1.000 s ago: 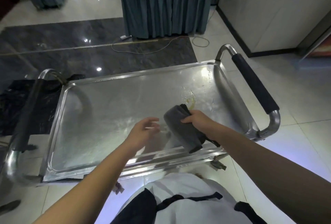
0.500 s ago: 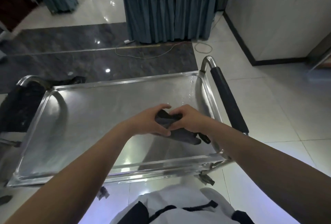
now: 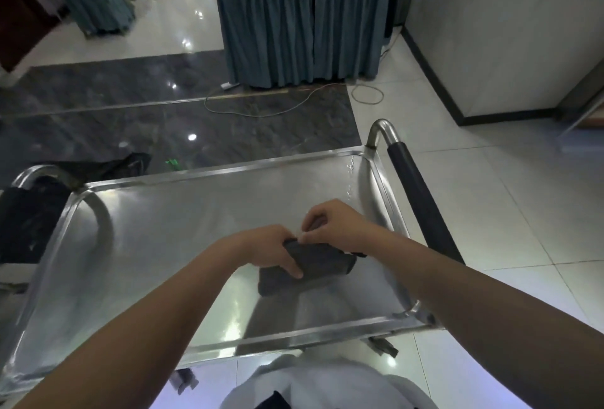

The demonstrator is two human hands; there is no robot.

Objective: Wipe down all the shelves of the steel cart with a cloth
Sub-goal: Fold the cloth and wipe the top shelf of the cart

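While folded above the lower-right part of the top shelf (image 3: 147, 245): dark cloth (image 3: 313, 261), soft, light, limp. Left hand (image 3: 271, 250) gripping its near edge, right hand (image 3: 336, 224) pinching its upper edge. Best taken bunched in one palm.

Steel cart (image 3: 137, 245) directly before the person; top shelf (image 3: 163, 261) rimmed. Cloth (image 3: 307, 268) over the shelf's right half, between left hand (image 3: 271, 252) and right hand (image 3: 340, 229). Padded handle (image 3: 421, 203) along cart's right side. Skirted bench (image 3: 304, 23) behind the cart; cable (image 3: 261, 108) on the floor between them.
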